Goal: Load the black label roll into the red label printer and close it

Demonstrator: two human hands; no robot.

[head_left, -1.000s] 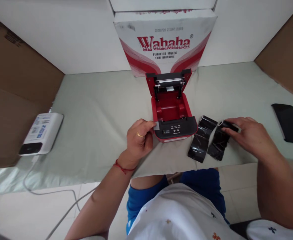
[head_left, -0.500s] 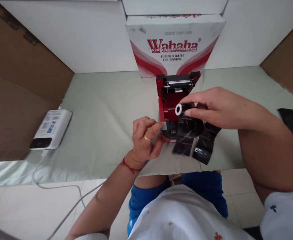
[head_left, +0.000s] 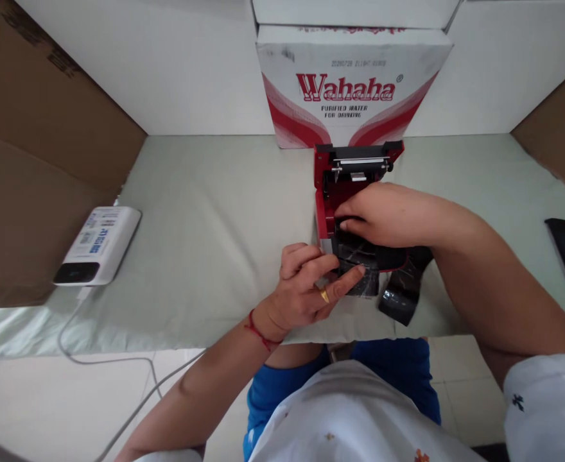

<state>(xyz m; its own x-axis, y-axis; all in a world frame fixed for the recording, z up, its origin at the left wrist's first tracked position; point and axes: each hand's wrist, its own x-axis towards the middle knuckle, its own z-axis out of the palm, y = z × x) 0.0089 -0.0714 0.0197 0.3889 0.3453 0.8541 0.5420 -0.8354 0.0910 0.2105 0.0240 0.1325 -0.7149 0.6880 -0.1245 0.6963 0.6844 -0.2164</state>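
Bare left hand (head_left: 302, 289): finger wearing gold-coloured band ring (head_left: 324, 294) extended, others bent | bare right hand (head_left: 388, 215): just beyond left hand, back upward, visible fingers leftward, grip hidden | right forearm (head_left: 508, 285): slanting from right hand

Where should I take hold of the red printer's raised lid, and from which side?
I'd pinch the upper rim of the lid near its left corner, coming from the left: it stands open with that rim free, while the right hand reaches into the printer body from the right. Keep off the roller on its inner face.
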